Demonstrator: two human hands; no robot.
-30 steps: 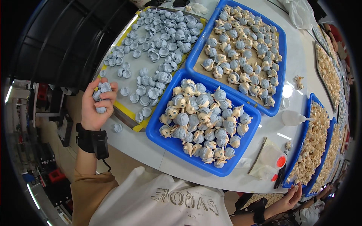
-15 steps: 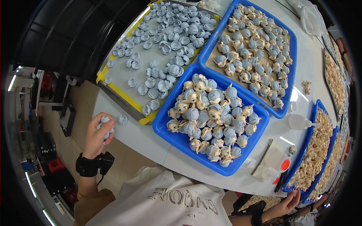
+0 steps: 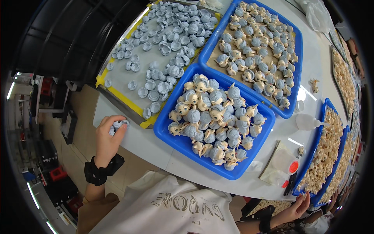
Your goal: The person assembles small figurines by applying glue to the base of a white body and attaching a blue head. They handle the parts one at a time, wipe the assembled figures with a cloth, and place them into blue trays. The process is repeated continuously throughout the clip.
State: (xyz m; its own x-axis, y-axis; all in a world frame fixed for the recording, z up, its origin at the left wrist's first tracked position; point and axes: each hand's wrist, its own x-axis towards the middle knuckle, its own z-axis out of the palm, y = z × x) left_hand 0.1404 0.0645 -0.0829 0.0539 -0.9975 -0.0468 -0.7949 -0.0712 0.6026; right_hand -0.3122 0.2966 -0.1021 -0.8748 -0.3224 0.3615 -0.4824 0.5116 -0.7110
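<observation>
My left hand (image 3: 107, 136) cups grey caps (image 3: 119, 124) at the worktop (image 3: 144, 144) edge beside the yellow tray (image 3: 102, 80); right hand (image 3: 298, 206) hangs loosely open, empty.

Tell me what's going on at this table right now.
A person's left hand grips a few small blue-grey cap-shaped pieces at the white table's near edge, beside a yellow-rimmed tray of loose caps. The right hand is low at the table's other end, apparently empty. In front sits a blue plastic bin heaped with tan figure heads wearing blue-grey caps; a second blue bin holds more.
</observation>
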